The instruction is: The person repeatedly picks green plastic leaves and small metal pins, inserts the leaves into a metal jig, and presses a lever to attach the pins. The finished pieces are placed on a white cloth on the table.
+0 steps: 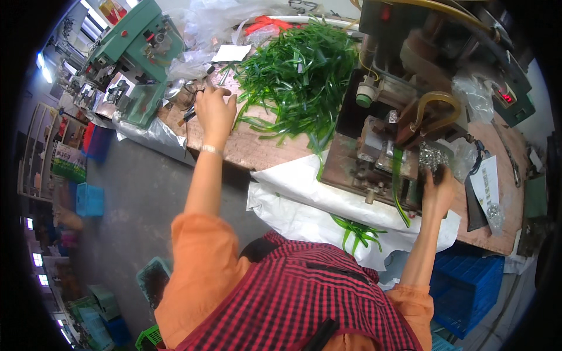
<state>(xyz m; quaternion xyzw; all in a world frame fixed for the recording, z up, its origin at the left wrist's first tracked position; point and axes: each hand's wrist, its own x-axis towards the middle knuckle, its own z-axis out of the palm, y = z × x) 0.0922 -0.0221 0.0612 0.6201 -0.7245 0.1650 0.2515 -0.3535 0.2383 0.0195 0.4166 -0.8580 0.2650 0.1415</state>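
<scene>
Workshop clutter crowds a worn wooden counter (257, 149), with a grey floor below. From my remote seat I watch the left hand (213, 111) resting palm-down on the counter, fingers spread, at the edge of the heap of green plastic strips (298, 73); I cannot tell whether it has hold of anything. The right hand (439, 190) is curled at the front of the small press machine (380, 158), beside a cluster of shiny metal bits (433, 157), seemingly pinching something I cannot make out. One green strip (398, 187) hangs through the machine just beside those fingers. My worry: fingers that close to the mechanism could get nipped if it cycles, and loose strips sliding off onto the white sack (304, 205) could snag.
</scene>
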